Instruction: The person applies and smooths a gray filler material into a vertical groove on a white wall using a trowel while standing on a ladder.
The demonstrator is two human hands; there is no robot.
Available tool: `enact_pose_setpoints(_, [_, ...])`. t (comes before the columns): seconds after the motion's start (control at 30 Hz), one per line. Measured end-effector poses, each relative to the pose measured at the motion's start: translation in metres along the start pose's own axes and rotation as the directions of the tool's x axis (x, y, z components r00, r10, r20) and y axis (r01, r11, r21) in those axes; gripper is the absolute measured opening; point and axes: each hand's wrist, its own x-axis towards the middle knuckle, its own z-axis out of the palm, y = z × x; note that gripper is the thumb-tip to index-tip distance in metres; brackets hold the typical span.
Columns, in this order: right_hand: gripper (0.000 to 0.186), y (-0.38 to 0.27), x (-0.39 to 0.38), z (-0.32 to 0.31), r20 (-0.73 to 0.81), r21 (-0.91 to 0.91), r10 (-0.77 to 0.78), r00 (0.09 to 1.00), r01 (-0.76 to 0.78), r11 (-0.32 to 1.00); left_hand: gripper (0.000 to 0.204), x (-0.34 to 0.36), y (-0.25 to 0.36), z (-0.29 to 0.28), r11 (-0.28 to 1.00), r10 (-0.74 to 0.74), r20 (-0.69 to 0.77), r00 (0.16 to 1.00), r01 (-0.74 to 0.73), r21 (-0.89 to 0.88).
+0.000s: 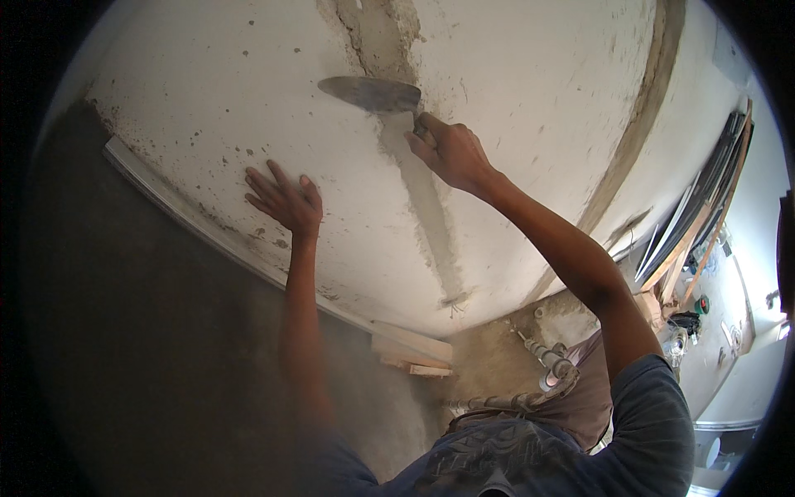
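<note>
**Trowel on a filled wall channel**

The person's right hand is clenched around the handle of a plastering trowel, whose flat metal blade points left and lies against the white wall. The blade sits across a grey mortar strip that runs down the wall from a rough, chipped patch above to a point near the floor. The left hand is well apart from the right, open, with fingers spread and the palm flat on the wall to the left of the strip, holding nothing. Below it a pale skirting strip follows the foot of the wall, and short wooden offcuts lie against it on the grey concrete floor. Near the corner some pipes rise from the floor. Far right, long boards lean against another wall.
</note>
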Motion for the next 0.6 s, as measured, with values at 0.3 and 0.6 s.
enact_pose_setpoints(0.3, [0.033,-0.007,0.008,-0.003,-0.061,0.014,-0.01,0.998,0.011,1.0,0.072,-0.004,-0.003,0.0,0.999,-0.016,0.024,1.0,0.017,-0.031])
enact_pose_setpoints(0.6, [0.033,0.003,0.011,0.01,-0.204,0.009,-0.022,0.979,0.025,1.0,0.072,-0.002,0.002,0.001,0.998,-0.036,0.04,0.999,0.038,-0.049])
